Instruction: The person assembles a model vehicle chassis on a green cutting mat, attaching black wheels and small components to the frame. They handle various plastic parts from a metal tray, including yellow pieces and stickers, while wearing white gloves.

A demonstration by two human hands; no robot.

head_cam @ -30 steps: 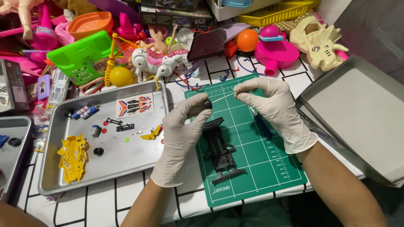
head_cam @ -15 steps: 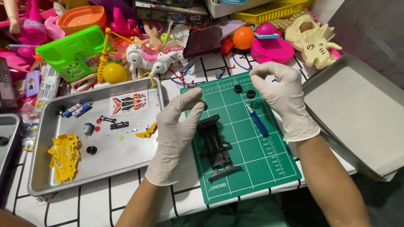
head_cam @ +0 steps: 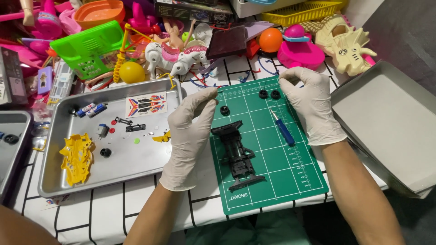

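A black toy car chassis (head_cam: 238, 156) lies on a green cutting mat (head_cam: 290, 181). My left hand (head_cam: 188, 136), in a white glove, hovers at the mat's left edge with thumb and fingers pinched together. A small black wheel (head_cam: 225, 110) lies just right of it. My gloved right hand (head_cam: 311, 104) is at the mat's far right corner, fingertips also pinched, beside two more black wheels (head_cam: 269, 94). A blue-handled screwdriver (head_cam: 284, 129) lies on the mat under that hand. Anything tiny between the pinched fingers does not show.
A metal tray (head_cam: 136, 163) on the left holds a yellow car shell (head_cam: 77, 156), a sticker sheet (head_cam: 146, 105) and small parts. A grey box lid (head_cam: 390, 122) sits at the right. Colourful plastic toys (head_cam: 177, 54) crowd the back of the table.
My hands have drawn apart from the middle of the mat, left to its left edge and right to its far corner. The small wheels now show.
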